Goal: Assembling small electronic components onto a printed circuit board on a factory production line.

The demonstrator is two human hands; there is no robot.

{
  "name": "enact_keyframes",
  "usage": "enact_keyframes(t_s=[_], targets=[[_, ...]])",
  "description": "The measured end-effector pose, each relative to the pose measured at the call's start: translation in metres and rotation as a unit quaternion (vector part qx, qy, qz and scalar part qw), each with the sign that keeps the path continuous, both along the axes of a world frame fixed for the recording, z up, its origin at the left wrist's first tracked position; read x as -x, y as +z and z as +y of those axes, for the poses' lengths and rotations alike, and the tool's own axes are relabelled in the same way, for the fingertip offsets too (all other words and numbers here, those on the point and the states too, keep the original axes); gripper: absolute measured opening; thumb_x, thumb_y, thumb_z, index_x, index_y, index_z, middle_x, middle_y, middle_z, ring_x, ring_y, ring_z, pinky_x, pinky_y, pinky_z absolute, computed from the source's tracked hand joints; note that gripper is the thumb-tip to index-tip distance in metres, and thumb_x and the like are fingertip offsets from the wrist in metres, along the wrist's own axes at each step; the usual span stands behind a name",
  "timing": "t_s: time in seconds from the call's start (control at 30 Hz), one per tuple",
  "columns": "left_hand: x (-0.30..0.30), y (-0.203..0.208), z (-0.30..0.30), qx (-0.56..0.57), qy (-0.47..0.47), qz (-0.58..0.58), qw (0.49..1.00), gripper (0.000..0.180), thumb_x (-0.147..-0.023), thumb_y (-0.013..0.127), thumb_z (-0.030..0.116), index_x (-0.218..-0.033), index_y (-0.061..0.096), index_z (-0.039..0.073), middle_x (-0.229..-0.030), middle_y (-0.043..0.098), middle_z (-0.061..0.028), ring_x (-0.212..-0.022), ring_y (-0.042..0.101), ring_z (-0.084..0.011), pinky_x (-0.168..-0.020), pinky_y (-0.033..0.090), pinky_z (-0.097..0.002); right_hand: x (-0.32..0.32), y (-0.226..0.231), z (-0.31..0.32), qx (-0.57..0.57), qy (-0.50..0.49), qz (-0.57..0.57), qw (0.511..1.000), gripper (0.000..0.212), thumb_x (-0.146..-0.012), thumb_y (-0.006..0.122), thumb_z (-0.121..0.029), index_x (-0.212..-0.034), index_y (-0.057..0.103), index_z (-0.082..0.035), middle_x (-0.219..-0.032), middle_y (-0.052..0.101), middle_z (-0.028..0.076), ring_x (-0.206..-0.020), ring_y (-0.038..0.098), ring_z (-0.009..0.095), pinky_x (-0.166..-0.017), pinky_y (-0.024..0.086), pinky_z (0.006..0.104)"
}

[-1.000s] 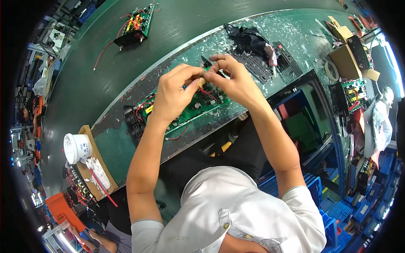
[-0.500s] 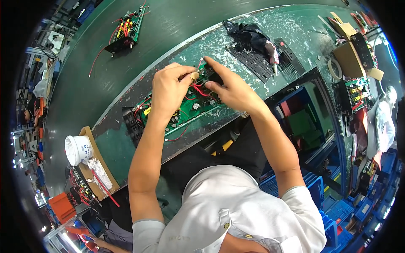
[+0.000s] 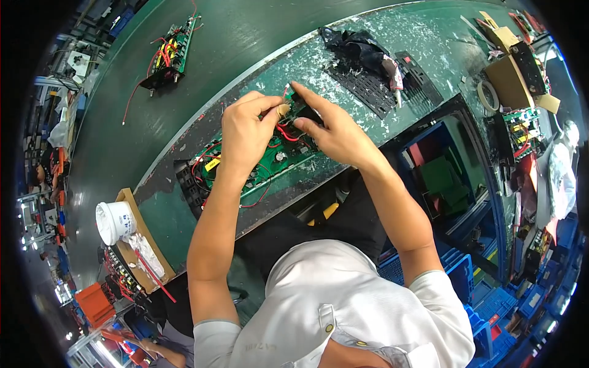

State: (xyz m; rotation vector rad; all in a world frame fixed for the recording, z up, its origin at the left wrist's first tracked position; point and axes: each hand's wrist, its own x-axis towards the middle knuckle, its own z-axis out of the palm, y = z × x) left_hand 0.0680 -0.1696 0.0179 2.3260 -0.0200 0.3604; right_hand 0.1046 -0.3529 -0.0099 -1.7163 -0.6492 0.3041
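A long green circuit board (image 3: pixel 288 153) with red wires, a yellow part and black end pieces lies on the bench before me. Over its right half, my left hand (image 3: pixel 248 129) is closed in a pinch. A small tan piece (image 3: pixel 283 111) shows at its fingertips; whether it is held or covers a fingertip I cannot make out. My right hand (image 3: pixel 337 132) grips the board's right end, index finger along the far side and thumb on the near side. Fingers hide the spot between the hands.
Another wired board (image 3: pixel 169 58) rests on the green belt at the far left. A white tub (image 3: pixel 115 222) stands by a cardboard tray on the left. Black slotted plates (image 3: pixel 362 89) with a dark cloth lie beyond my right hand. A blue bin (image 3: pixel 438 165) sits to the right.
The wired board on the belt has shifted slightly left and away. My hands stay at the board's right half with almost the same grip.
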Motion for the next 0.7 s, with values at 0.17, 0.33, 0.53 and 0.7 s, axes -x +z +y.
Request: enact_keyframes(t_s=[0.17,0.33,0.53,0.7], targets=[[-0.001,0.000,-0.004,-0.004,-0.008,-0.004,1.000,0.016,-0.084,0.076,0.007,-0.099,0.075,-0.001,-0.081,0.069,-0.0085,-0.068,0.062,-0.0143,-0.061,0.046,-0.0282,-0.001,-0.002,-0.003,-0.001,-0.003,0.010,1.000,0.063,-0.094,0.064,-0.008,-0.151,0.038,-0.004,-0.145,0.052,0.020,-0.134,0.050,0.027,-0.109,0.039,0.0357],[-0.001,-0.003,-0.006,-0.025,-0.030,-0.066,0.997,0.012,-0.084,0.070,0.004,-0.095,0.072,-0.001,-0.082,0.068,-0.0121,-0.069,0.065,-0.0247,-0.062,0.049,-0.0342,0.005,-0.003,0.004,0.006,-0.022,-0.051,0.998,0.063,-0.093,0.064,-0.007,-0.151,0.038,-0.004,-0.141,0.054,0.024,-0.132,0.052,0.034,-0.108,0.040,0.0368],[-0.002,-0.004,-0.010,-0.165,-0.059,-0.105,0.979,0.011,-0.082,0.069,0.007,-0.092,0.070,0.001,-0.082,0.063,-0.0140,-0.075,0.065,-0.0341,-0.067,0.051,-0.0415,0.010,-0.008,0.001,0.030,-0.029,-0.054,0.998,0.066,-0.093,0.065,-0.008,-0.152,0.035,-0.002,-0.143,0.052,0.025,-0.133,0.051,0.029,-0.109,0.039,0.0355],[-0.010,0.026,0.029,-0.088,-0.076,0.032,0.993,0.032,-0.083,0.074,0.019,-0.109,0.070,-0.001,-0.104,0.069,-0.0186,-0.088,0.071,-0.0286,-0.076,0.055,-0.0362,-0.005,-0.002,-0.007,-0.027,0.006,0.074,0.997,0.061,-0.096,0.063,-0.009,-0.152,0.039,-0.004,-0.147,0.050,0.014,-0.136,0.046,0.020,-0.111,0.035,0.0343]])
